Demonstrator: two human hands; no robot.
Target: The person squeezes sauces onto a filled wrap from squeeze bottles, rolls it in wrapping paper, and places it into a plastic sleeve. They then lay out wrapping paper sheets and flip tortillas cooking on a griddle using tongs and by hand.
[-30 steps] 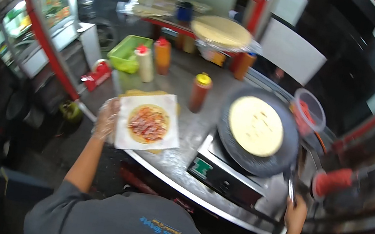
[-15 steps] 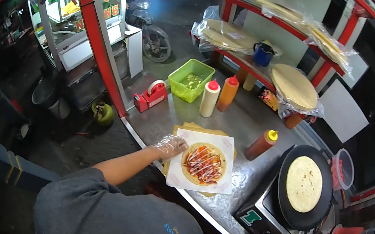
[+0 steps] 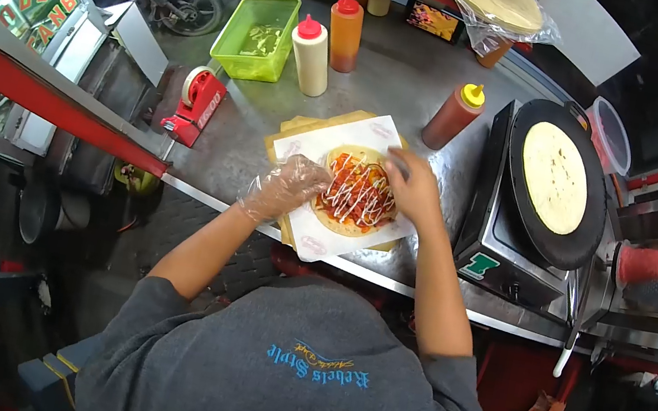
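Fingers of the plastic-gloved left hand (image 3: 283, 189) bunched, slightly curled, at left edge of topped flatbread (image 3: 357, 195); can't tell if they pinch it or only touch. Bare right hand (image 3: 415, 190): fingers loosely bent, partly spread, at the upper right edge; blurred, grip unclear. Flatbread sits between the two hands: rightward of left fingers, leftward and a bit bodyward of right ones. Round, so no long axis; both hands about equally near. White sauce zigzags over red topping.

Under it: white paper (image 3: 377, 132), set askew, on brown sheets (image 3: 308, 123). Further out: yellow-capped bottle (image 3: 453, 118) beyond right hand; black pan (image 3: 580, 239) on stove (image 3: 501, 278) to the right, holding a plain flatbread (image 3: 555, 178). Left side: red tape dispenser (image 3: 204, 106), green basket (image 3: 247, 68), two red-capped bottles (image 3: 311, 61) near it.
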